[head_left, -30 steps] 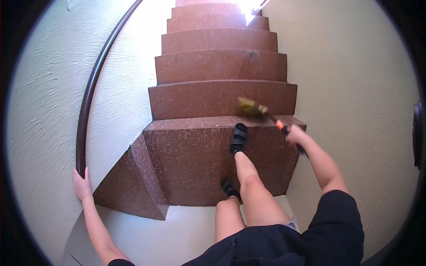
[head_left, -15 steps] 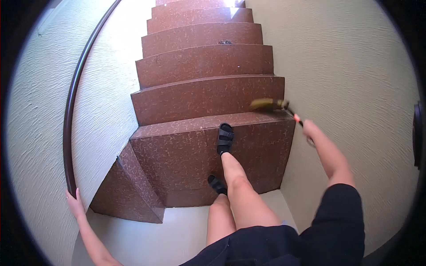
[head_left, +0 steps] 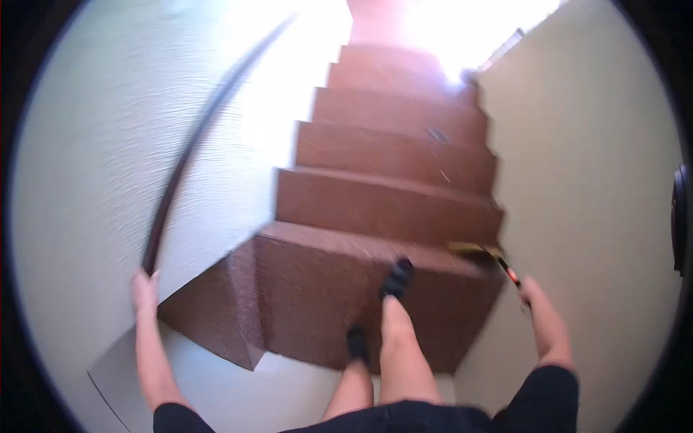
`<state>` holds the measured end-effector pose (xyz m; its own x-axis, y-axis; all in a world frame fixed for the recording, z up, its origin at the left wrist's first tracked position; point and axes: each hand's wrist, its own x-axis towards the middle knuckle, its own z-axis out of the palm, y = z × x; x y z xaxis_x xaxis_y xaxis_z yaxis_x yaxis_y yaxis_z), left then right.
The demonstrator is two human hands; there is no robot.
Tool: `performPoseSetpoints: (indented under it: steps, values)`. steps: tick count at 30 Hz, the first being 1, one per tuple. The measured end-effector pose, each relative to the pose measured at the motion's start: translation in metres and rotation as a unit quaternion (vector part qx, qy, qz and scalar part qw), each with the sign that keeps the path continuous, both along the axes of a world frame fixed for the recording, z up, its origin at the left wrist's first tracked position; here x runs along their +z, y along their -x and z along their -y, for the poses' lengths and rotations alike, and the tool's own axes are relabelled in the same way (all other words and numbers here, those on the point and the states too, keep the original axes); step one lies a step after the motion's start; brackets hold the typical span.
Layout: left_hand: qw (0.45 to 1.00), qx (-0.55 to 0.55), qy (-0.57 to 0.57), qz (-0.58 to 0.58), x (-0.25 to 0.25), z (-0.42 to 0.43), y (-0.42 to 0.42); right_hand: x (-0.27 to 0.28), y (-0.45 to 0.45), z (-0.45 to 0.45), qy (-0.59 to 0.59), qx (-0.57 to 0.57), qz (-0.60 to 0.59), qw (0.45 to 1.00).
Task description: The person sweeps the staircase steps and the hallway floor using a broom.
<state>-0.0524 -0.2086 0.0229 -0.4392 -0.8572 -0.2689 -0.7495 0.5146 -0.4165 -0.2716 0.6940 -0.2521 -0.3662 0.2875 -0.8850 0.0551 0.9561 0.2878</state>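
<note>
My right hand (head_left: 530,290) is closed around the dark handle of a broom (head_left: 511,274), which has a reddish band near my grip. The broom's yellowish head (head_left: 471,247) lies at the right end of a brown step, close to the riser and the right wall. Over on the left, my left hand (head_left: 145,290) is wrapped round the lower end of a dark handrail (head_left: 186,155). The frame is smeared by motion, so the bristle tips and individual fingers are unclear.
Brown speckled stairs (head_left: 382,191) climb toward bright light. A small dark clump (head_left: 437,135) lies on a higher step. My sandalled feet are on two levels, the right foot (head_left: 397,278) higher. Textured walls flank the stairs; a dark fixture (head_left: 679,216) is at far right.
The view has tilted and turned left, so the stairs appear lower and further right. The broom stays at the same step's right end. My left hand remains on the handrail's end.
</note>
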Motion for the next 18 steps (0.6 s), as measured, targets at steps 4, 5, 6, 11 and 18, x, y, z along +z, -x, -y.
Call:
performPoseSetpoints:
  steps: [4, 5, 6, 11, 18]
  values:
    - [0.986, -0.042, 0.146, 0.067, -0.002, -0.009, -0.005, -0.074, -0.005, 0.09, 0.054, -0.195, -0.263, 0.943]
    - [0.984, -0.014, 0.156, 0.089, 0.0, -0.012, -0.003, -0.091, -0.026, 0.12, 0.145, -0.242, -0.348, 0.894]
    - [0.983, 0.02, 0.154, 0.103, 0.004, -0.014, 0.002, -0.083, -0.032, 0.166, 0.151, -0.289, -0.335, 0.884]
    - [0.994, 0.075, 0.075, 0.006, 0.017, -0.029, 0.008, 0.124, -0.06, 0.377, 0.502, -0.522, -0.203, 0.66]
    - [0.868, -0.33, -0.219, -0.3, 0.118, -0.188, -0.083, 0.351, -0.171, 0.468, 0.661, -0.234, 0.118, 0.703]
